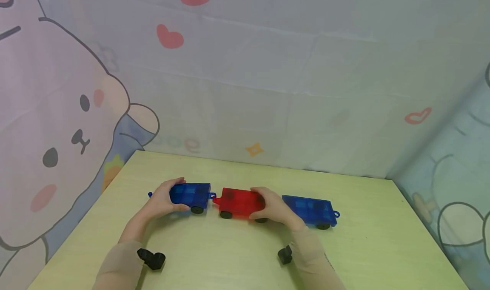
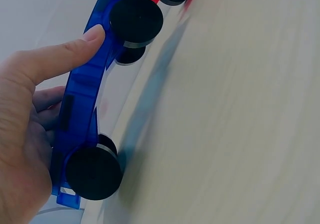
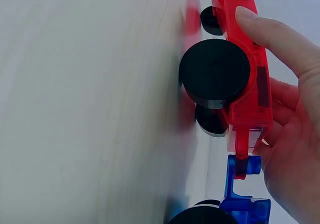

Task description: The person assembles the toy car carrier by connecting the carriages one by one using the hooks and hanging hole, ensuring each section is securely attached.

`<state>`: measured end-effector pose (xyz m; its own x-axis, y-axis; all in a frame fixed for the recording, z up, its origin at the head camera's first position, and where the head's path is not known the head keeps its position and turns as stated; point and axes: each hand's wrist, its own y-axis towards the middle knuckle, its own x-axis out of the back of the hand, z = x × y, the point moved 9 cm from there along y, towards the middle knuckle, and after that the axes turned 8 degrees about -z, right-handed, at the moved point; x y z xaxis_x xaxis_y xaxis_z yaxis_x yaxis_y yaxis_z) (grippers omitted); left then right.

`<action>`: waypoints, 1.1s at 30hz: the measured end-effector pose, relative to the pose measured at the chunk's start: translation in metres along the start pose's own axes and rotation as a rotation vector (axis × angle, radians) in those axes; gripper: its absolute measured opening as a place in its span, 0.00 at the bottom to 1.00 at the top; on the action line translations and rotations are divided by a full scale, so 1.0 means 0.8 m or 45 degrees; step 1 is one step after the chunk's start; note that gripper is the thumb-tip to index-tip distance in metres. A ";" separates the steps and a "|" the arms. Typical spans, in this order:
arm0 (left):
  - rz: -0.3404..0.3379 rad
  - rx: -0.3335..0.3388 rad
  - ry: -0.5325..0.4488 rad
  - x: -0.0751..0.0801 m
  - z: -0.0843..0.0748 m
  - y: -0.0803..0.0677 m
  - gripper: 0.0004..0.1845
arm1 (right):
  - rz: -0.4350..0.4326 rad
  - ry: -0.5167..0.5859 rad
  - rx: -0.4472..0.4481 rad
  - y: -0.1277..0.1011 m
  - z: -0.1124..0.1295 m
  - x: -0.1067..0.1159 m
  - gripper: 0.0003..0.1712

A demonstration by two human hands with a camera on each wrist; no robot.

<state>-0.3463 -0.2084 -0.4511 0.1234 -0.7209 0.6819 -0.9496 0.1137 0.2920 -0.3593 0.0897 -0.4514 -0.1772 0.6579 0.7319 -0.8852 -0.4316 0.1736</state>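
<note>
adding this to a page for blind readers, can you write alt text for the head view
A person's left hand holds a blue toy wagon and the right hand a red wagon at a pale table, with a second blue wagon farther right. A cloth with a cartoon animal and hearts hangs behind.
</note>
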 end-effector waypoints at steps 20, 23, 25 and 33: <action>-0.004 -0.005 0.024 -0.002 -0.004 0.001 0.50 | 0.002 -0.004 0.002 0.001 0.001 -0.001 0.46; -0.004 -0.002 0.028 -0.002 -0.003 0.001 0.50 | 0.003 -0.009 0.007 0.001 0.001 -0.002 0.46; -0.006 -0.001 0.030 -0.002 -0.003 0.001 0.50 | 0.001 -0.009 0.009 0.002 0.001 -0.001 0.47; -0.007 0.002 0.038 -0.002 -0.002 0.002 0.50 | 0.001 -0.005 0.003 0.001 0.001 -0.002 0.46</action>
<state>-0.3472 -0.2062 -0.4505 0.1371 -0.7008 0.7000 -0.9493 0.1089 0.2950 -0.3593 0.0880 -0.4516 -0.1759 0.6551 0.7348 -0.8841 -0.4334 0.1746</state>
